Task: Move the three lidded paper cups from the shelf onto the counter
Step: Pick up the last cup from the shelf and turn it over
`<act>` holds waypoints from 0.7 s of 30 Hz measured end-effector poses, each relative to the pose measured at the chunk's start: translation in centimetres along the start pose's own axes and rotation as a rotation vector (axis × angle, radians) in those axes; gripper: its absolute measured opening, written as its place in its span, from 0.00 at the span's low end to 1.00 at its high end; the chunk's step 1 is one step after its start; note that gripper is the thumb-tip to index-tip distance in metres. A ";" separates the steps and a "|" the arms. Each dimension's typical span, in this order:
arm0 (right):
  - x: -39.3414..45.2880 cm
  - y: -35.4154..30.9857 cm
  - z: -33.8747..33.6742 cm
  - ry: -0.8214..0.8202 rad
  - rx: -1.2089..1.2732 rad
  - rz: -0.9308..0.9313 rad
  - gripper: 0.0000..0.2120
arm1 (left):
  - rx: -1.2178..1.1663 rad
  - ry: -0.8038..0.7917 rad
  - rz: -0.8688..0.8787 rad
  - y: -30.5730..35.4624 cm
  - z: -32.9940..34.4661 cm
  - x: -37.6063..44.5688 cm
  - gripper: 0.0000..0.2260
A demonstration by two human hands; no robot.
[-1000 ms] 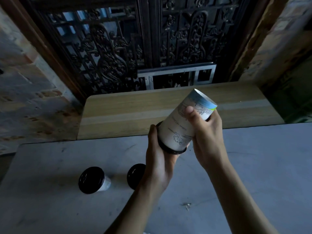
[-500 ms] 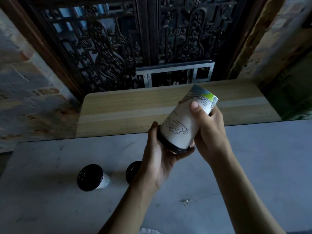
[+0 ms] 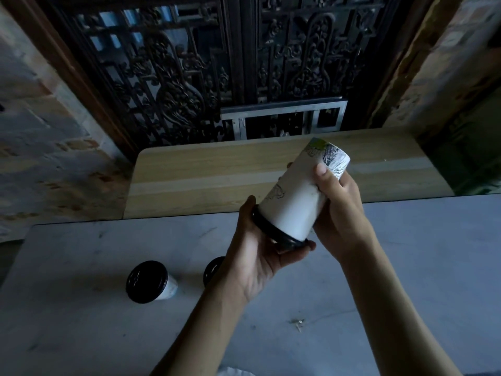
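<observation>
Grey counter [image 3: 406, 267] bears two cups [image 3: 147, 282], seemingly; hands [image 3: 260, 256] hold one

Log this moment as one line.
stage: third cup held tilted, lid down | left hand at lid | right hand on body | two cups on counter

Second counter cup [image 3: 212, 270] mostly behind left hand [image 3: 260, 256]

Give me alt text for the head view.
Both hands hold a white paper cup tilted, lid toward the left hand, right hand on its side. Two more lidded cups stand on the grey counter.
</observation>
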State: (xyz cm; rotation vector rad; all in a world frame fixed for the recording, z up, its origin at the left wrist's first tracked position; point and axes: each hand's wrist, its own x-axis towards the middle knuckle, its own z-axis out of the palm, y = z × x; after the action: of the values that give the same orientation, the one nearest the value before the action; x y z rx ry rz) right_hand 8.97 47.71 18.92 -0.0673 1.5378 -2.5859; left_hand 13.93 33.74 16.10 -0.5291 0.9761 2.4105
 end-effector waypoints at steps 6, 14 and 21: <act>-0.1 1.2 0.1 0.145 -0.007 -0.010 0.22 | 0.385 0.165 0.389 -1.1 -0.1 0.6 0.31; -0.5 0.4 -0.2 0.021 0.036 -0.007 0.28 | 0.111 0.046 0.041 -0.1 -0.2 0.0 0.31; -0.8 0.8 0.1 0.105 0.035 -0.029 0.19 | 0.127 0.027 0.190 -0.8 -0.1 0.4 0.37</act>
State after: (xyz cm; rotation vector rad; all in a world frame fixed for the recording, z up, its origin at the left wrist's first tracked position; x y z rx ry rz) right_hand 9.82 47.38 18.30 0.0516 1.5357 -2.6774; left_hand 14.05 34.27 15.39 -0.4412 1.2313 2.4900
